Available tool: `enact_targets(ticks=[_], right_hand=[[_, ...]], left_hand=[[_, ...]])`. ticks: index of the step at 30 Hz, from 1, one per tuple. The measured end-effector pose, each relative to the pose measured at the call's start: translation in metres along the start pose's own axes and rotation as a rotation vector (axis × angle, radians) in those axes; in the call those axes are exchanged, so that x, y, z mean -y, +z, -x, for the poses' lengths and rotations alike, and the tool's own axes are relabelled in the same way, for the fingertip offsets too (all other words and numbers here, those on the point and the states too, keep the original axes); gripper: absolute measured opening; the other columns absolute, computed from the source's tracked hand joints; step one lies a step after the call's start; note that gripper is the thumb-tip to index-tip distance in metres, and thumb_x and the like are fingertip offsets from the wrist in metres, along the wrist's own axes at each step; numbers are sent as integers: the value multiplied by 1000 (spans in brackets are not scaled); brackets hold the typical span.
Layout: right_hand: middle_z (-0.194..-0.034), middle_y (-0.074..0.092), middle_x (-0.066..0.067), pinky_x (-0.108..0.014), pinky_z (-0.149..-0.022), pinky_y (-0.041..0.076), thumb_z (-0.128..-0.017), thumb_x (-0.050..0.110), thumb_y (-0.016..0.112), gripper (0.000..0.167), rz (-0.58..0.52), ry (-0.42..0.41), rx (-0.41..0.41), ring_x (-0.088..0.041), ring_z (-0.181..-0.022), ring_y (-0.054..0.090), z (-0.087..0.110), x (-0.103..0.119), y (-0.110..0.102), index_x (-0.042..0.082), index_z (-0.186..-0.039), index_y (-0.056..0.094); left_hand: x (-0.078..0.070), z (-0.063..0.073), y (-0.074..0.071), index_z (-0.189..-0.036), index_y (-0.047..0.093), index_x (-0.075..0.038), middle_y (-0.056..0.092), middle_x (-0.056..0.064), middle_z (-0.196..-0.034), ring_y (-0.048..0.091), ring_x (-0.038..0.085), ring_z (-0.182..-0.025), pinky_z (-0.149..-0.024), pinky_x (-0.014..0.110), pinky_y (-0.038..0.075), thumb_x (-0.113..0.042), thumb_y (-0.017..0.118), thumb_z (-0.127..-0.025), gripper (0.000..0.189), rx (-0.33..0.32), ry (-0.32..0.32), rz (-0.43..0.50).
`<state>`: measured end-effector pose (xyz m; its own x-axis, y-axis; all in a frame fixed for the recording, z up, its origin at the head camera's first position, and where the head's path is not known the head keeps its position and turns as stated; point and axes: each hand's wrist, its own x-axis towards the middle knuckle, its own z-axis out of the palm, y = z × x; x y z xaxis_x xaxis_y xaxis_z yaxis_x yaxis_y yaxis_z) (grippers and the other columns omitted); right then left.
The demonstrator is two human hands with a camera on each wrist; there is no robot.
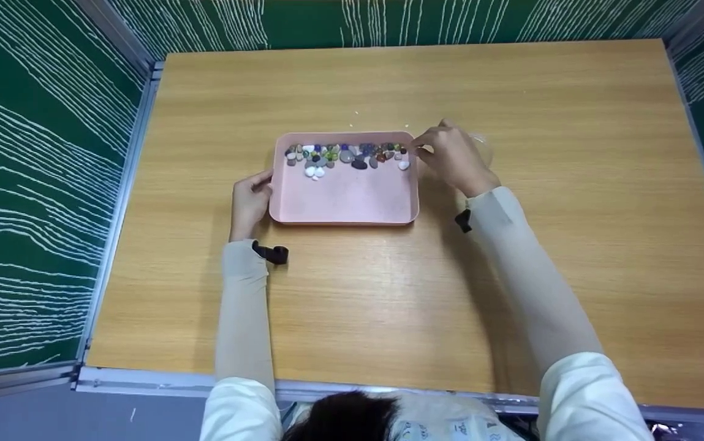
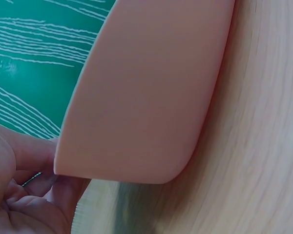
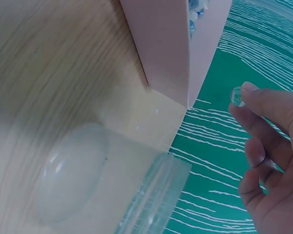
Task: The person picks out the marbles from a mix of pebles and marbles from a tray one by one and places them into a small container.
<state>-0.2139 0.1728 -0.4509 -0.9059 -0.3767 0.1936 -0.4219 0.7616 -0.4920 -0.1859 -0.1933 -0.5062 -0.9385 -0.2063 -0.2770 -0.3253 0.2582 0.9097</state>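
Observation:
A shallow pink tray (image 1: 345, 205) lies on the table, with rows of coloured pebbles and glass beads (image 1: 347, 156) along its far side. White pebbles (image 1: 315, 173) sit just below those rows. My left hand (image 1: 250, 202) grips the tray's left wall, and its fingers (image 2: 44, 195) show at the rim in the left wrist view. Above the tray's far right corner, my right hand (image 1: 453, 156) pinches a small clear glass bead (image 3: 237, 96) between thumb and finger. A clear plastic container (image 3: 154, 195) stands beside the tray, partly hidden by the right hand in the head view.
Tiny white bits (image 1: 352, 125) lie on the wooden table (image 1: 358, 294) beyond the tray. Green panels with white streaks (image 1: 27, 184) enclose the table's far side and both ends, held in metal framing. A person's head (image 1: 345, 419) shows at the near edge.

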Motion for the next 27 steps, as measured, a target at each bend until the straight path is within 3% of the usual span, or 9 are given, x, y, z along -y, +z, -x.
enact_targets(ticks=[4, 8, 16, 27], right_hand=[[-100, 73, -18, -44, -88, 51, -87, 4, 68, 14, 11, 6, -11, -32, -88, 60, 4, 0, -6, -2, -97, 74], [-102, 73, -15, -42, -72, 50, -88, 8, 66, 15, 40, 34, -10, -29, -85, 55, 10, -2, -10, 1, -99, 74], [-98, 73, -17, -39, -71, 45, -86, 4, 68, 13, 20, -7, -89, -31, -81, 54, 19, -12, -18, -2, -96, 74], [-97, 73, -19, -35, -69, 41, -86, 0, 67, 13, -11, 47, -137, -31, -82, 52, 33, -24, -24, -4, -97, 74]], left_hand=[[0, 0, -1, -128, 58, 0, 58, 16, -134, 54, 23, -125, -105, 26, 46, 8, 48, -90, 41, 2, 3, -14], [1, 1, -2, -128, 59, 0, 58, 16, -134, 55, 23, -125, -104, 28, 47, 8, 48, -89, 41, 6, 5, -7], [0, 1, -1, -128, 58, 0, 58, 16, -134, 55, 24, -125, -104, 28, 47, 7, 49, -89, 41, 11, 19, -17], [1, 2, -1, -128, 59, 0, 58, 17, -134, 55, 24, -125, -104, 27, 47, 7, 50, -89, 40, 4, 31, -27]])
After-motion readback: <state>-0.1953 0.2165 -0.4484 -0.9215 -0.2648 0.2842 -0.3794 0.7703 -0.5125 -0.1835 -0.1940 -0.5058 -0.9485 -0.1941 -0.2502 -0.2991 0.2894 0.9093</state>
